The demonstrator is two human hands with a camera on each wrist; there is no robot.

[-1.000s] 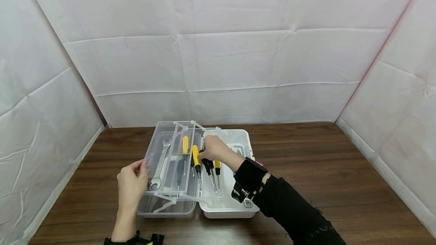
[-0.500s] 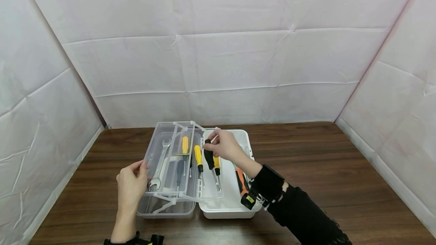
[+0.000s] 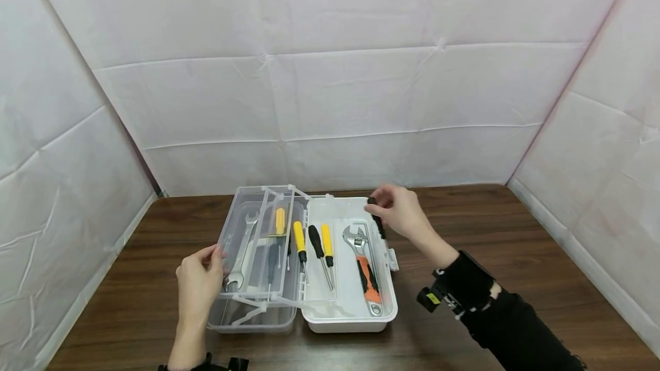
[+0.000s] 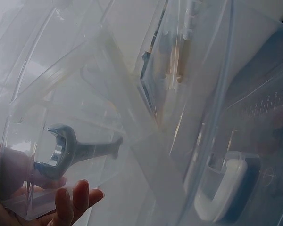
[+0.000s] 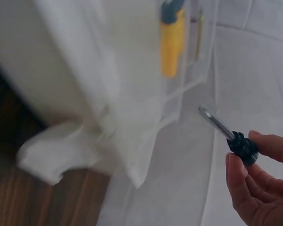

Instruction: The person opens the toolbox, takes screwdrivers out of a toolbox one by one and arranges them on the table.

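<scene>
My right hand (image 3: 402, 213) is at the back right of the white toolbox (image 3: 350, 321). Its thumb and fingers pinch a black-handled screwdriver (image 5: 240, 146), whose metal shaft points away from the fingertips in the right wrist view. The left hand (image 3: 200, 273) grips the side of a clear plastic tray (image 3: 252, 286), with fingertips curled at its corner. Inside that tray lies an open-ended wrench (image 4: 66, 153). Another black-handled screwdriver (image 3: 315, 240) rests in the toolbox between two yellow-handled screwdrivers. To their right is an adjustable wrench (image 3: 367, 276) with an orange and black handle.
The toolbox's clear lid (image 3: 234, 319) lies folded open on the left, under the raised tray. A yellow handle (image 3: 280, 219) shows through the plastic. A white latch (image 3: 393, 259) sticks out on the right. White sheeting (image 3: 330, 96) walls the wooden table (image 3: 490, 233).
My right hand has moved from among the screwdrivers to the right with a black-handled one, uncovering the adjustable wrench. The left hand has stayed at the tray.
</scene>
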